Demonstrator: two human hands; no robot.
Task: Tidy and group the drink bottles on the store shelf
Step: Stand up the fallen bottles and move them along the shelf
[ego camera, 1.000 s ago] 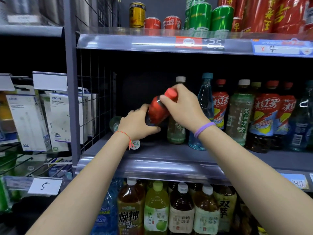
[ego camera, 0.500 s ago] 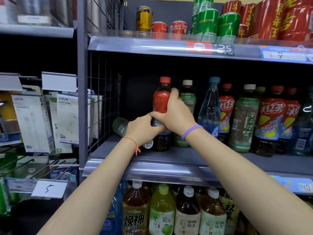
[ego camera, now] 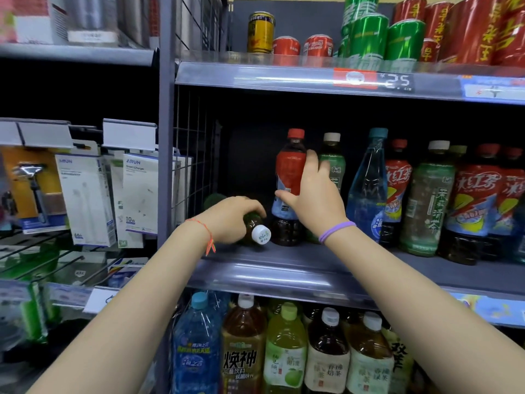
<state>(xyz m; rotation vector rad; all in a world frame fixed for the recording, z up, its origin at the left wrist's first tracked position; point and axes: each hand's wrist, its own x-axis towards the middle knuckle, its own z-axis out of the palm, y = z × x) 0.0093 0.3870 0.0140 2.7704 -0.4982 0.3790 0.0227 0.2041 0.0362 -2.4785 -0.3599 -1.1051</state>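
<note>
A red-labelled dark drink bottle (ego camera: 289, 177) with a red cap stands upright at the left end of the middle shelf (ego camera: 284, 268). My right hand (ego camera: 315, 197) holds it, thumb across its front and fingers up its right side. To its left a green tea bottle (ego camera: 260, 233) lies on its side, its white cap pointing at me. My left hand (ego camera: 230, 217) grips this bottle from above, fingers curled over its neck. Most of its body is hidden under the hand.
Right of the red bottle stand a green tea bottle (ego camera: 332, 157), a blue water bottle (ego camera: 366, 194) and several iced-tea bottles (ego camera: 474, 200). Cans (ego camera: 366, 35) fill the shelf above, larger bottles (ego camera: 284, 351) the shelf below. A wire grid (ego camera: 193, 166) walls the left side.
The red-labelled bottle went from tilted in both hands to upright on the shelf. My left hand left it and dropped onto the lying bottle. The right hand's grip has loosened.
</note>
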